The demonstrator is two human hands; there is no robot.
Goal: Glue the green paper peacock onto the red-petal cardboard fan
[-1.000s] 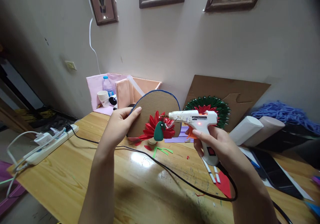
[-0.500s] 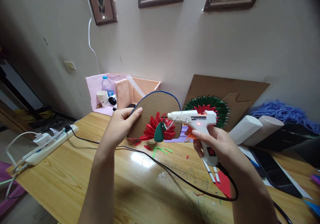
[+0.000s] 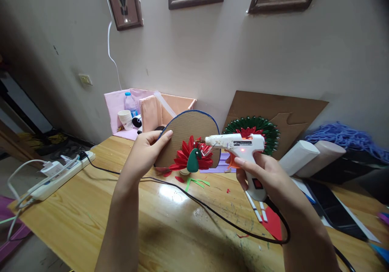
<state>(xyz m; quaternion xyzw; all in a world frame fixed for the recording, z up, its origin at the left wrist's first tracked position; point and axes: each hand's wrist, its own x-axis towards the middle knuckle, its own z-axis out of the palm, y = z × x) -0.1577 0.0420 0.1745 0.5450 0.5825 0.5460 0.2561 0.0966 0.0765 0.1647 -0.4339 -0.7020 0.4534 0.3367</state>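
Little differs from half a second ago: the left hand [image 3: 148, 147] still grips the rounded cardboard [image 3: 188, 124] by its left edge, most fingers hidden behind; the right hand [image 3: 269, 170], on the right, keeps its grip on the glue gun [image 3: 247, 143]. Whether its nozzle touches the red petals [image 3: 180, 158], left of it, is unclear. The gun partly covers the far green wreath [image 3: 269, 128]; the forearms are cut off at the near edge.

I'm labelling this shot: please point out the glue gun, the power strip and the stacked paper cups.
Glue gun [image 3: 245, 147]: head view, on its white body.
Power strip [image 3: 67, 176]: head view, on its white casing.
Paper cups [image 3: 125, 120]: head view, on the stack's side.
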